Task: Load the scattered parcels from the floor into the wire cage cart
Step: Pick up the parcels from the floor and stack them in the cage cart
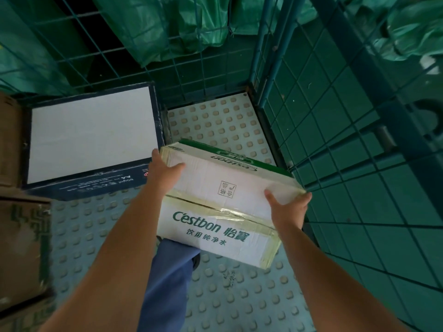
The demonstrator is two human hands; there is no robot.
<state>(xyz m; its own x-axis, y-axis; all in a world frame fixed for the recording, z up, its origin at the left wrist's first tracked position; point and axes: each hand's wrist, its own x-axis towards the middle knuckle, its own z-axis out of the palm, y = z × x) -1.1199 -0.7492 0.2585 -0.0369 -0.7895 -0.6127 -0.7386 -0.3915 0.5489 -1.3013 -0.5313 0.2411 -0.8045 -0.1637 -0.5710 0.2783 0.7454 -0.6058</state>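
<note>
I hold a white and green taped carton marked "C'estbon" [215, 202] above the studded floor of the wire cage cart [223, 123]. My left hand [163, 171] grips its far left corner, thumb on top. My right hand [287, 207] grips its right edge, thumb on top as well. The carton hangs tilted, over the cart's right half, next to the teal mesh side wall [335, 140]. A dark blue box with a white top [91, 137] lies in the cart's far left part.
Two brown cardboard boxes [21, 250] stand at the left edge, one [9, 137] behind the other. Green sacks [167, 27] hang beyond the back mesh. My blue trouser leg [167, 283] shows under the carton.
</note>
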